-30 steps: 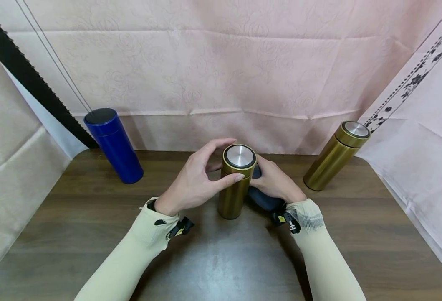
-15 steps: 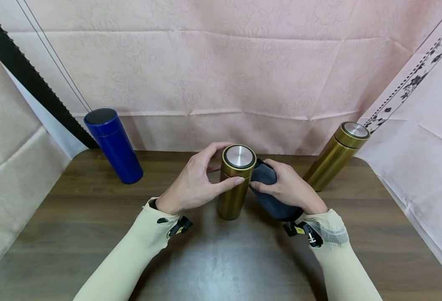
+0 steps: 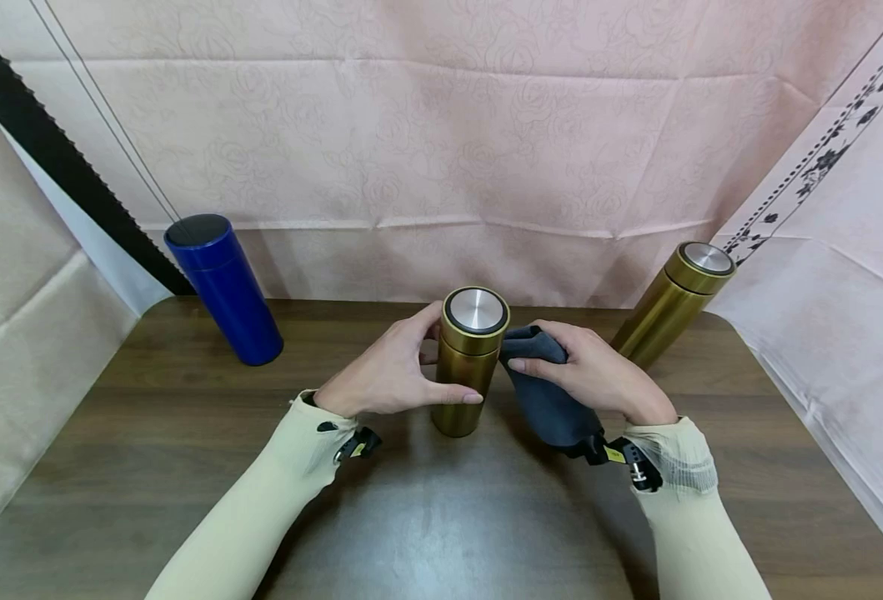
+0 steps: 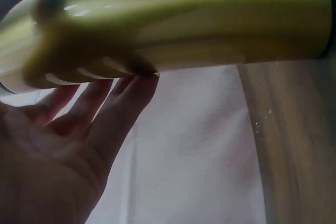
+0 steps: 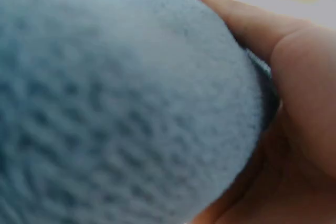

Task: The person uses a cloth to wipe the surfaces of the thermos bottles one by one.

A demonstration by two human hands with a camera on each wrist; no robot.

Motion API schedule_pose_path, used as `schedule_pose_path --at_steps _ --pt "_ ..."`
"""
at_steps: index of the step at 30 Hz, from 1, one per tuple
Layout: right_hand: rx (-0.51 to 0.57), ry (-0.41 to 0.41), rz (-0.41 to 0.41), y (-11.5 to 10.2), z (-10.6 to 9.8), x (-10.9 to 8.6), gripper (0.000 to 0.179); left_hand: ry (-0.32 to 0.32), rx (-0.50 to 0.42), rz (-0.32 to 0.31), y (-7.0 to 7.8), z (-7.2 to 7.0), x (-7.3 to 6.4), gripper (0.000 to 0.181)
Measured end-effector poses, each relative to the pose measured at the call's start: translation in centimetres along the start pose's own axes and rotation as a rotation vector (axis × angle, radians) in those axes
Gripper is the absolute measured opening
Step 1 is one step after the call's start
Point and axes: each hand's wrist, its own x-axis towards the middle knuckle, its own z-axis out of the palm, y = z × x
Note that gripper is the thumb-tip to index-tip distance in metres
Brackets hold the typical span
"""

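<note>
A gold thermos (image 3: 465,367) with a brushed silver lid top stands upright on the table in the middle of the head view. My left hand (image 3: 392,367) holds it from the left, thumb across the front and fingers behind. The left wrist view shows the fingertips (image 4: 144,85) of that hand against the shiny gold side. Bunched in my right hand (image 3: 599,371) is a dark blue-grey cloth (image 3: 542,400), pinched between thumb and fingers just right of the thermos. Its fuzzy weave (image 5: 121,108) fills most of the right wrist view.
A blue thermos (image 3: 227,292) with a dark lid stands at the back left of the wooden table (image 3: 426,533). A second gold thermos (image 3: 669,304) stands at the back right, partly behind my right hand. Pale patterned fabric (image 3: 441,150) hangs behind the table.
My right hand has moved right with the cloth, away from the thermos side. My left hand's thumb and fingers have slid lower on the thermos, which stays in place.
</note>
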Motion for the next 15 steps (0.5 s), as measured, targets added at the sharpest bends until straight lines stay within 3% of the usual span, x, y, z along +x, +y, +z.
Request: schedule_pose_path --at_steps 2,7,15 --pt "0.003 -0.003 0.005 0.02 -0.12 -0.07 0.024 -0.028 -0.034 -0.016 -0.19 -0.07 -0.01 0.085" --pt "-0.006 -0.008 0.006 -0.02 -0.29 -0.09 0.023 -0.043 0.004 -0.023 -0.80 -0.12 0.02 0.082" --pt "-0.024 0.049 -0.019 -0.11 -0.42 -0.17 0.026 0.039 0.181 0.033 -0.92 -0.08 0.13 0.068"
